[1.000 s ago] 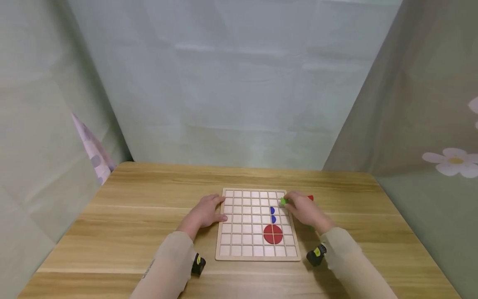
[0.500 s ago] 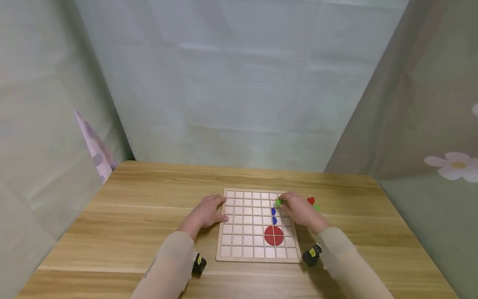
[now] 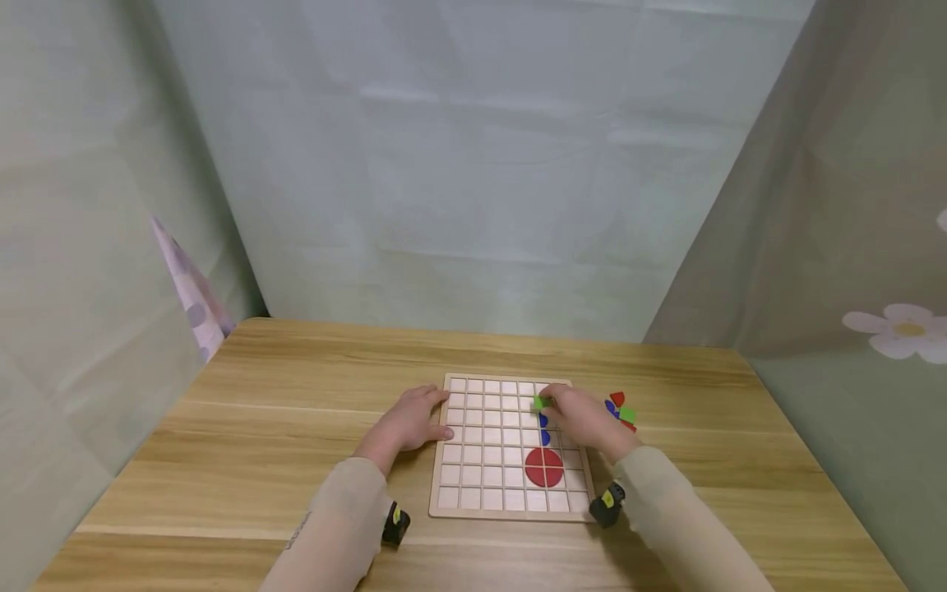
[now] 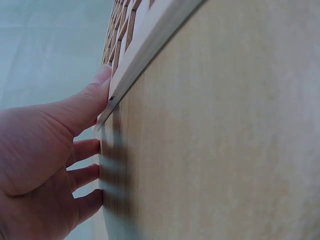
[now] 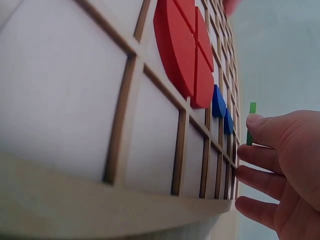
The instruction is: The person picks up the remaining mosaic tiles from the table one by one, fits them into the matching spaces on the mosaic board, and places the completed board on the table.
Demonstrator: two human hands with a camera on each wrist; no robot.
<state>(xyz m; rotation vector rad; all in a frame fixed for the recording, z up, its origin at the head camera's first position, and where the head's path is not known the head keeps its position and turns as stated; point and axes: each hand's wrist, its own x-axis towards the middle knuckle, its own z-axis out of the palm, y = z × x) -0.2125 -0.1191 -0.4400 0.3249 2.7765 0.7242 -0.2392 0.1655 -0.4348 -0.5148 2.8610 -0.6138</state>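
Note:
A wooden grid board (image 3: 481,477) lies flat on the table. My left hand (image 3: 407,419) rests at its left edge, thumb (image 4: 103,75) on the frame and the other fingers spread along the side. My right hand (image 3: 580,415) pinches a green square tile (image 3: 540,403) between thumb and fingers, above the upper right part of the board. In the right wrist view the green tile (image 5: 251,122) is seen edge-on, apart from the grid. Below it on the board are two blue half-round pieces (image 3: 545,438) and a red circle (image 3: 543,467) made of several quarter pieces.
Right of the board lies a small pile of loose pieces, with a red one (image 3: 617,399), a green one (image 3: 627,414) and a blue one (image 3: 610,407). The wooden table (image 3: 311,362) is enclosed by pale hanging cloth (image 3: 473,164).
My right hand has carried the green tile leftward over the board from its right edge. More of the loose pile on the right now shows. The left hand has stayed in place.

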